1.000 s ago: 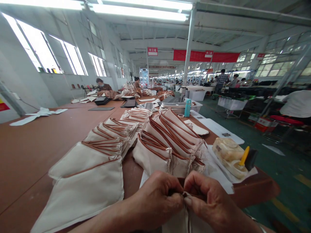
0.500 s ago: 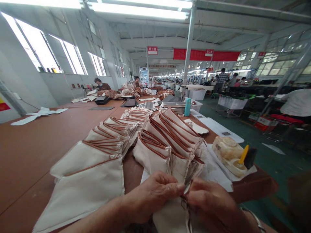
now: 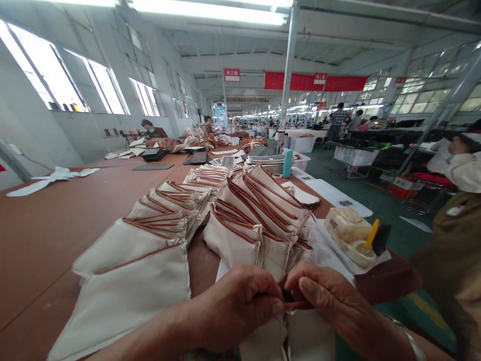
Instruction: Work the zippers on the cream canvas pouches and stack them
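Low in front of me, a cream fabric pouch [image 3: 310, 333] with a brown edge hangs from both hands. My left hand [image 3: 240, 303] pinches its brown top edge between thumb and fingers. Close beside it, my right hand [image 3: 330, 298] grips the same edge, thumb on top, and a small dark gap shows between the two grips. The fingertips partly hide the edge. Just beyond my hands lies a row of similar cream pouches [image 3: 233, 240] with brown edges, overlapping. More of these pouches [image 3: 146, 281] fan out on the left.
On the brown table [image 3: 124, 195], a stained tub [image 3: 347, 225] with a yellow-handled tool [image 3: 372, 233] stands at the right edge. Farther back are a turquoise bottle [image 3: 287, 163] and a tape roll [image 3: 277, 175]. A person in brown trousers [image 3: 447, 250] is close on the right.
My right hand has turned, its thumb now on top, and the pouch's brown edge shows between my hands. The pale sliver between my fingers is out of sight. A person has come closer on the right.
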The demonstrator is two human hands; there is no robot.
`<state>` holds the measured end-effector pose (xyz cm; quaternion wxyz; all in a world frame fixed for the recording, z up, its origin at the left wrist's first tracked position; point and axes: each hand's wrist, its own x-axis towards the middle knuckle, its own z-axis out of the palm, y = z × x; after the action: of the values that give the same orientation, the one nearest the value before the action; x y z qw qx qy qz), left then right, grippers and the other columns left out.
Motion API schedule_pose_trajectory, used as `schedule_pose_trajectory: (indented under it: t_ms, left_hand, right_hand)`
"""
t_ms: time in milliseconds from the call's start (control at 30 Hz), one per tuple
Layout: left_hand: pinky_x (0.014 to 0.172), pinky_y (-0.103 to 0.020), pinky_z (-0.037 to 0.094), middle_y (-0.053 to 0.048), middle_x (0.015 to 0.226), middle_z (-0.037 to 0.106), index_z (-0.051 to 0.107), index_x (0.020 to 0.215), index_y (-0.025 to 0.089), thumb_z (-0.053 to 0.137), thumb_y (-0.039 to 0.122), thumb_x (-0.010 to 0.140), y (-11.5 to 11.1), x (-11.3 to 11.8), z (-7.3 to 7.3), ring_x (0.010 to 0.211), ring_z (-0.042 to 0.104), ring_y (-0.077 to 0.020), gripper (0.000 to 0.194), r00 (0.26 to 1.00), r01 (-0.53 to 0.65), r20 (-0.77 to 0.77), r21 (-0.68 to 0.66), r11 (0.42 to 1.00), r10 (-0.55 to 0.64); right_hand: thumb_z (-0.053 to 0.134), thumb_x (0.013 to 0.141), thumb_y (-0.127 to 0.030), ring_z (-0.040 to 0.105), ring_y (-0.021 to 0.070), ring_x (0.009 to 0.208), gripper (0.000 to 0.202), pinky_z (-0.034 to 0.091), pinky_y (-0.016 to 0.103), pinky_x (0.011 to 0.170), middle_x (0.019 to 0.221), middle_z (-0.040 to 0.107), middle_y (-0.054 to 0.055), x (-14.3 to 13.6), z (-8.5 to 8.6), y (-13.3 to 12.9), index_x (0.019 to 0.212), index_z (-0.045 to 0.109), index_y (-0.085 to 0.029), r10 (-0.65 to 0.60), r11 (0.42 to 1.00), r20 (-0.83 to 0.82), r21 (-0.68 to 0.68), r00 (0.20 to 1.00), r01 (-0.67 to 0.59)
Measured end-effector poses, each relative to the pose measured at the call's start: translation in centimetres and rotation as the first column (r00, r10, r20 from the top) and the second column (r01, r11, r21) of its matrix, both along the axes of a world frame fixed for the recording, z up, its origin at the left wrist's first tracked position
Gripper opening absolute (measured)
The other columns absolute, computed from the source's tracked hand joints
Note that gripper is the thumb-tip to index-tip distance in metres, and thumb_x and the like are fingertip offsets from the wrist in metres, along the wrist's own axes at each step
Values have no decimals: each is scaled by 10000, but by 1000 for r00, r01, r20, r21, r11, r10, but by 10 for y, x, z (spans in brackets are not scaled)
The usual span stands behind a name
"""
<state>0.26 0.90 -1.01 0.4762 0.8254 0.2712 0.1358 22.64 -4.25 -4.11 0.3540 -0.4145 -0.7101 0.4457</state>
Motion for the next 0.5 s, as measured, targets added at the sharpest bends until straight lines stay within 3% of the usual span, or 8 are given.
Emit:
schedule_pose_trajectory:
  t_ms: [100, 167, 233, 300, 400, 500]
  left_hand:
    - [557, -189, 300, 47, 663, 428, 624, 786, 126, 512, 299, 942, 0, 0, 1, 621, 372, -86, 258, 1000, 10, -4, 48, 999, -10]
    - [574, -195, 304, 40, 677, 440, 619, 788, 127, 506, 295, 946, 0, 0, -1, 637, 383, -90, 257, 1000, 5, 13, 55, 998, -6]
    - [563, -204, 292, 33, 677, 433, 611, 791, 122, 517, 336, 944, 0, 0, -4, 634, 369, -94, 279, 999, -10, 51, -18, 1000, 11]
    - [522, -213, 252, 37, 647, 397, 578, 776, 121, 558, 416, 919, -1, 1, -9, 598, 319, -92, 328, 991, -19, 123, -195, 981, 43]
    - [470, -223, 196, 53, 587, 349, 508, 724, 142, 600, 535, 866, -1, 2, -17, 518, 251, -76, 427, 960, 4, 240, -524, 852, 144]
    - [461, -228, 223, 21, 594, 409, 557, 751, 120, 473, 627, 900, 0, 4, -20, 494, 296, -81, 534, 937, 32, 277, -673, 739, 212]
  right_hand:
    - [371, 1011, -429, 526, 159, 726, 375, 423, 260, 681, 774, 559, 25, -4, 10, 7, 794, 547, -179, 135, 990, 109, 19, 985, -138]
    - [412, 998, -397, 501, 145, 692, 324, 401, 248, 648, 749, 542, 13, -7, 13, 10, 784, 527, -182, 154, 983, 181, 71, 971, -169]
    - [425, 988, -350, 481, 137, 670, 276, 380, 247, 631, 743, 528, 8, -8, 12, 11, 782, 509, -185, 130, 974, 224, 152, 966, -166]
    - [422, 982, -349, 450, 130, 641, 287, 356, 247, 609, 715, 492, -4, -8, 9, 11, 749, 472, -190, 105, 972, 232, 183, 967, -150]
    - [411, 978, -457, 374, 123, 604, 377, 313, 237, 552, 665, 398, -29, -4, 7, 12, 705, 418, -197, 128, 987, 151, 76, 980, -141]
    - [415, 963, -537, 353, 123, 616, 428, 300, 233, 542, 682, 385, -26, -2, 6, 14, 712, 428, -191, 142, 990, 55, 1, 988, -142]
